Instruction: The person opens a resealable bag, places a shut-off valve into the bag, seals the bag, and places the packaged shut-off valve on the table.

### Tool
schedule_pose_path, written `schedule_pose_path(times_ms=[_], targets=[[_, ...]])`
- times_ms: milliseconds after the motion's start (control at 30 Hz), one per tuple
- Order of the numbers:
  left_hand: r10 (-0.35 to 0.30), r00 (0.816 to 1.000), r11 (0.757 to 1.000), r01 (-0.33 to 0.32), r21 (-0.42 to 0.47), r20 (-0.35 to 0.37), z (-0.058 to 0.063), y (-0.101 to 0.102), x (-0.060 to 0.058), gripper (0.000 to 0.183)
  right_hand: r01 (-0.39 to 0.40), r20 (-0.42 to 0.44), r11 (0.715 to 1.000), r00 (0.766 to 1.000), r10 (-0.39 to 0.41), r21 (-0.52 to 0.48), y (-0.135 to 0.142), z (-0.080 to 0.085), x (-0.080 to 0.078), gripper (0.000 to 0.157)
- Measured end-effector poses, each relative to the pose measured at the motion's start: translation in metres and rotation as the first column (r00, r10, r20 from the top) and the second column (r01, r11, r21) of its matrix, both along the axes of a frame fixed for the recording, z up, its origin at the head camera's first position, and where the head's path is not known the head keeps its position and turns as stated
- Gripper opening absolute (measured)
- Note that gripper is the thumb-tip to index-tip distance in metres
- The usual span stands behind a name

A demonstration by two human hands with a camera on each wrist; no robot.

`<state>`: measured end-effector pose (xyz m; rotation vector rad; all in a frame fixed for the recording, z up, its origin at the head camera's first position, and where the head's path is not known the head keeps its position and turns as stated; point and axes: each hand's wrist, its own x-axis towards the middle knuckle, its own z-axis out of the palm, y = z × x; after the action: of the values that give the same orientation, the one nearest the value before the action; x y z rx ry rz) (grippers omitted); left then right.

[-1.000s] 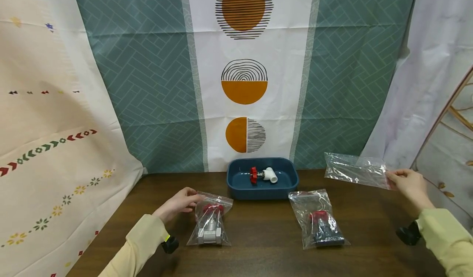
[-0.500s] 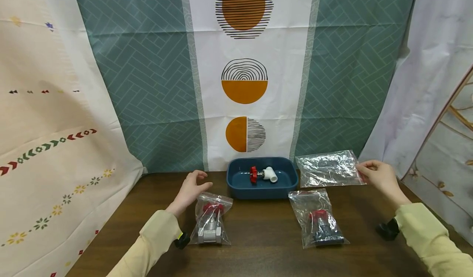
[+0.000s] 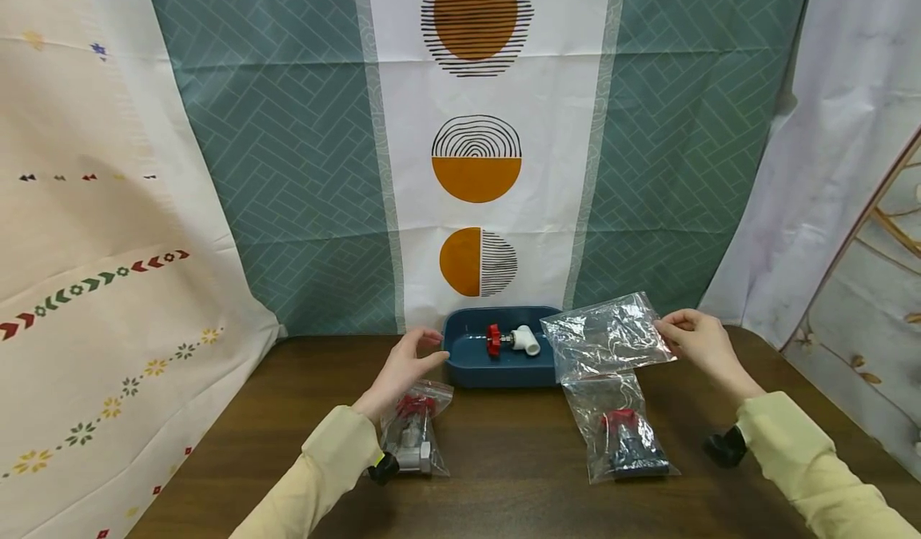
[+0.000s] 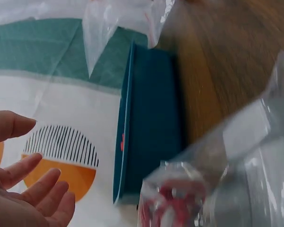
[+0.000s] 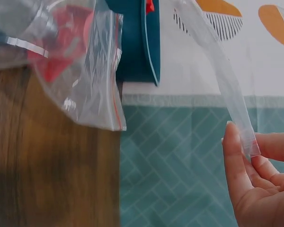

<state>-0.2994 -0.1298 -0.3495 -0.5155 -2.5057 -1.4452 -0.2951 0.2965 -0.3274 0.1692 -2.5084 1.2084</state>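
My right hand [image 3: 701, 347] pinches one end of a flat clear zip bag [image 3: 604, 335], which stretches left over the right end of a blue tray [image 3: 496, 375]. Inside the tray lies a white plastic valve [image 3: 525, 340] with a red handle. My left hand [image 3: 408, 367] holds nothing; its fingers are apart at the tray's left end. Below that hand, partly hidden by the wrist, a bagged metal valve [image 3: 413, 443] with a red handle sits on the table. In the right wrist view the zip bag [image 5: 229, 92] hangs between thumb and fingers.
A second bagged valve [image 3: 629, 447], dark with a red handle, lies right of centre on the brown wooden table [image 3: 518, 475]. Behind the tray hangs a patterned cloth [image 3: 496, 203]. A cream cloth [image 3: 144, 323] borders the left side.
My right hand has carried the zip bag left, from the far right to the tray. The left hand has let go of the bagged metal valve and moved up and right towards the tray.
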Motion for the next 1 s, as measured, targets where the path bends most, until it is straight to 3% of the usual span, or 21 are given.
schedule_pose_path(times_ms=[467, 667, 833, 1000], targets=[[-0.159, 0.985, 0.987, 0.160, -0.009, 0.063, 0.002, 0.046, 0.002, 0.028, -0.080, 0.035, 0.991, 0.996, 0.084, -0.109, -0.034, -0.005, -0.005, 0.030], [-0.234, 0.971, 0.972, 0.234, 0.013, 0.039, 0.007, 0.060, 0.001, 0.027, -0.163, 0.026, 0.980, 0.986, 0.167, -0.115, -0.053, -0.007, -0.004, 0.026], [-0.251, 0.967, 0.968, 0.251, -0.012, 0.040, 0.011, 0.070, 0.002, 0.023, -0.212, 0.034, 0.974, 0.976, 0.215, -0.076, -0.067, -0.006, -0.001, 0.026], [-0.277, 0.960, 0.960, 0.275, -0.055, -0.028, 0.015, 0.081, 0.005, 0.025, -0.231, 0.024, 0.972, 0.972, 0.232, -0.035, -0.082, -0.002, 0.002, 0.023]])
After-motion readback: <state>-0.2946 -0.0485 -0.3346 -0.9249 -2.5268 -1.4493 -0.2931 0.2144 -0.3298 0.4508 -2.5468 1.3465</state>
